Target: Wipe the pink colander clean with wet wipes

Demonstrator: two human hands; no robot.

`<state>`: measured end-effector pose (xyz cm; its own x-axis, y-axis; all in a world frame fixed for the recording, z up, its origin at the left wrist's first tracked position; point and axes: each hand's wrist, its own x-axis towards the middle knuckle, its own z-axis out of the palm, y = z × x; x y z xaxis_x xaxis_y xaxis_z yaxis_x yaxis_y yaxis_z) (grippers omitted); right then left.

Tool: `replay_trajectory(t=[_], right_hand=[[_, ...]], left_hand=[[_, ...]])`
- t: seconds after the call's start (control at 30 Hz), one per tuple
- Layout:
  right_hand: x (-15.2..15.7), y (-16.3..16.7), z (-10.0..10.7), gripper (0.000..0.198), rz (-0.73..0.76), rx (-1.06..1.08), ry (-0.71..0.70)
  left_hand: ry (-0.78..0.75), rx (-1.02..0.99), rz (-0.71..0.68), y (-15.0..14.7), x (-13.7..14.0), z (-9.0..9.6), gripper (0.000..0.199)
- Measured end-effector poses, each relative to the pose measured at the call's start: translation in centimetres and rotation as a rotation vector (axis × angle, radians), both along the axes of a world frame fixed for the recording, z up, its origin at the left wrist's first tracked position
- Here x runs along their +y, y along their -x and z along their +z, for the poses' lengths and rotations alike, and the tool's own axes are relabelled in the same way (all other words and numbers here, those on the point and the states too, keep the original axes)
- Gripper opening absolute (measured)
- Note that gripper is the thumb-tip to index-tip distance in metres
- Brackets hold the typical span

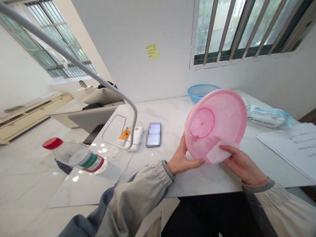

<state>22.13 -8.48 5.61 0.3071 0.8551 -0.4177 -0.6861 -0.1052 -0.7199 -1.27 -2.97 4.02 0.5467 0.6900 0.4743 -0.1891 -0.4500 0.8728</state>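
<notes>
Pink plastic basket [219, 121], held tilted over the tabletop [170, 112] near the front edge, with mouth turned toward the camera. Gripped at the lower left by the left hand [180, 162], with thumb along the rim and remaining fingers mostly hidden behind the wall. Pinched at the lower right by the right hand [243, 166], through a thin white wipe [218, 153] folded against the rim, with thumb on the inner side and fingers beneath. Probably very light, judging by the fine mesh, and likely to flex along the wall yet stay stiffer at the solid rim. Best taken by that rim, or steadied from behind near the base, rather than squeezed across the mesh. Not likely to shatter, though perhaps apt to crack if bent hard. Possibly slippery if damp; impossible to tell here. Likely soft, limp and easily torn, as to the wipe; best kept flat under the thumb.
</notes>
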Motion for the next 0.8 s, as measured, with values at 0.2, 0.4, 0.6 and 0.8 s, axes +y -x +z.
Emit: replay_trajectory(t=[0.2,0.4,0.6,0.8], right_hand=[[0.2,-1.0,0.3,0.04,-0.072,-0.156,-0.04],[0.1,0.3,-0.9,0.041,-0.089,-0.067,-0.054],[-0.4,2.1,-1.1,0.044,-0.001,0.046,-0.109],[-1.4,2.4,-1.0,0.042,0.377,0.123,-0.094]], left_hand=[[0.004,0.004,-0.011,0.4,0.1,-0.6,0.122],[0.087,-0.088,0.003,-0.2,0.0,-0.6,0.121],[0.165,-0.013,0.023,-1.0,-0.6,-0.1,0.134],[0.182,-0.079,0.087,-1.5,-0.4,0.2,0.123]])
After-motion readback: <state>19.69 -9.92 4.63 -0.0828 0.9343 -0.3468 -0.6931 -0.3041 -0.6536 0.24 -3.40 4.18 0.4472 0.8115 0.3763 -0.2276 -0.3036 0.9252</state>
